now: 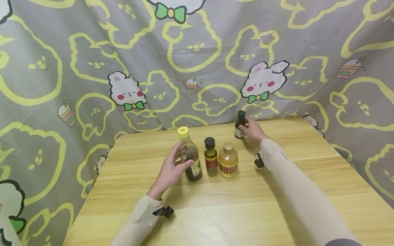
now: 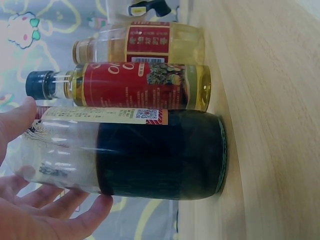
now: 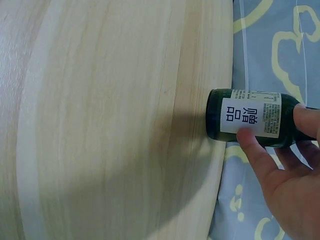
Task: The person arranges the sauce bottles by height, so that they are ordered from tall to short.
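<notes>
Left hand [image 1: 170, 169] has fingers curled partway round yellow-capped bottle [image 1: 190, 153]; right hand [image 1: 254, 132] pinches small green bottle [image 1: 238, 132], upright near table [image 1: 221, 212] far edge. Slim red-labelled bottle [image 1: 211, 161] and wide golden bottle [image 1: 228, 161] stand beside yellow-capped one.

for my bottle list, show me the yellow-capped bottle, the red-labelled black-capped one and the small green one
Yellow-capped bottle [image 1: 188, 152]: head view, middle of body
Black-capped bottle [image 2: 125, 88]: left wrist view, red label
Small green bottle [image 3: 251, 114]: right wrist view, white label
</notes>
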`<action>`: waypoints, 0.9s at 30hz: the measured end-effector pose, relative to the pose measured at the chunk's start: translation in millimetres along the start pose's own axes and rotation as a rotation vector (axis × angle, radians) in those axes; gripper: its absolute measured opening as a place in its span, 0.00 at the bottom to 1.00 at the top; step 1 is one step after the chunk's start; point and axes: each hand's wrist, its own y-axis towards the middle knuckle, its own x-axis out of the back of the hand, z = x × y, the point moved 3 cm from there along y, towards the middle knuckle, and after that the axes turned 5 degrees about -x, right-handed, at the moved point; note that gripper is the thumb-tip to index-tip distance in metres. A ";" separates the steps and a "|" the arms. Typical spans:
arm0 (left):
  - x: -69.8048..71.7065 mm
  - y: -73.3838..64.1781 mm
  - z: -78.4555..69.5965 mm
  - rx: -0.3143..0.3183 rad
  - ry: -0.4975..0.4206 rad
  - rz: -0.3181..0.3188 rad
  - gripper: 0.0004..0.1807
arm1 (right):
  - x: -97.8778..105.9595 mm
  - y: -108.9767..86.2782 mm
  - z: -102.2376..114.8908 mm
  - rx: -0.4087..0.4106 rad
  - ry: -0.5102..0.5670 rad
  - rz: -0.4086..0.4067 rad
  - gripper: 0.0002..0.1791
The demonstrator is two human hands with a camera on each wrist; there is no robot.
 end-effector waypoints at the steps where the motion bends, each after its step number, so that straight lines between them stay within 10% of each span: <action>1: -0.1 0.0 0.1 -0.001 0.000 -0.002 0.45 | 0.0 -0.4 0.6 0.007 -0.007 -0.004 0.28; 27: -1.7 -0.7 -0.7 0.005 0.007 -0.008 0.44 | 8.8 -35.1 -17.5 0.048 0.052 -0.055 0.37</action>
